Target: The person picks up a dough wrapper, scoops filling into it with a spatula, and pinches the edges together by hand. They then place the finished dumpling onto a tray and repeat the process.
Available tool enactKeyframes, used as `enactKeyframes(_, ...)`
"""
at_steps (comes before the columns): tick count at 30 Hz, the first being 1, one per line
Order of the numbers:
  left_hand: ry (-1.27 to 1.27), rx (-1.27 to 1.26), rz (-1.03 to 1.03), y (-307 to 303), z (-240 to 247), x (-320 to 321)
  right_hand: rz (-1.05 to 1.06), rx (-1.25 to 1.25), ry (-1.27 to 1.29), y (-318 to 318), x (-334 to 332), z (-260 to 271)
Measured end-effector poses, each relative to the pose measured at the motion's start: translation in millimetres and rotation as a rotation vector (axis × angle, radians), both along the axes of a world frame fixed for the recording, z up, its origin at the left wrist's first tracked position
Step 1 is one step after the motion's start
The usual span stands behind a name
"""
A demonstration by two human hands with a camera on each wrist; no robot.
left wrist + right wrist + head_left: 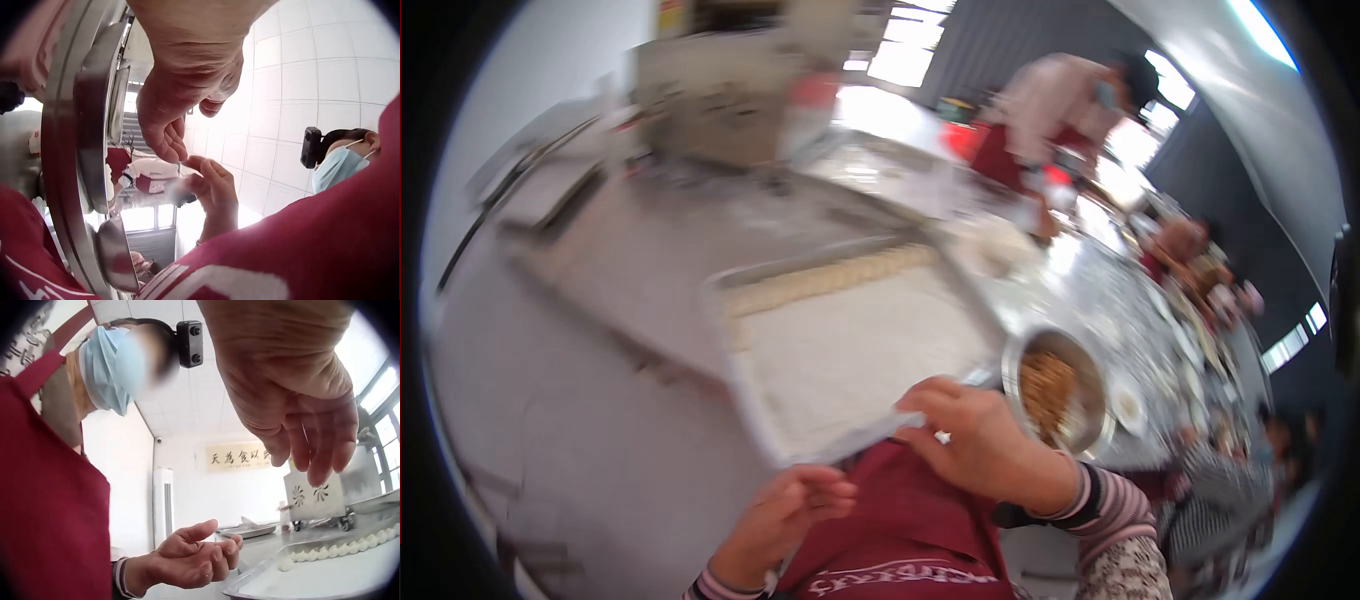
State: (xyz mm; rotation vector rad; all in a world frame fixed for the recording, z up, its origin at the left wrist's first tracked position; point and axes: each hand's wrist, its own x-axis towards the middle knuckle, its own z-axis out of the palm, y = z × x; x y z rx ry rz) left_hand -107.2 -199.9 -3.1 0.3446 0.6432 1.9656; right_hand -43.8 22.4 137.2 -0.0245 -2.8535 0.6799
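Observation:
A shallow metal tray (pixel 745 385) lies in front of the body, its bottom covered in white, with a row of small pale dumplings (pixel 830 283) along its far edge. My right hand (pixel 985 445) hangs over the tray's near right side. In the right wrist view its fingers (pixel 322 447) point down, loosely bent, with nothing between them. My left hand (pixel 785 515) is just off the tray's near left corner, palm turned up and fingers loosely curled in the right wrist view, holding nothing. A small white spot shows on the right hand's finger.
A metal bowl (pixel 1090 385) of brown filling stands right of the tray, a spoon-like handle beside it. A boxy metal machine (pixel 720 95) stands at the back left. Other people, one bending over the table (pixel 1140 300), work along the right. A small white dish (pixel 1128 405) sits past the bowl.

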Motion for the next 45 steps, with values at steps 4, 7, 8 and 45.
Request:
enactKeyframes(4, 0.011, 0.031, -0.152, 39, 1, 17, -0.245, 0.040, 0.093, 30, 111, 4)
enactKeyframes(7, 0.004, 0.035, -0.300, 68, 12, 26, -0.446, 0.016, 0.217, 42, 177, -2)
enactKeyframes(8, 0.017, 0.032, -0.331, 79, 15, 31, -0.477, 0.015, 0.231, 46, 198, -3)
enactKeyframes(45, 0.090, -0.256, -0.460, 207, 7, 75, -1.537, -0.861, 1.096, 456, 356, -168)
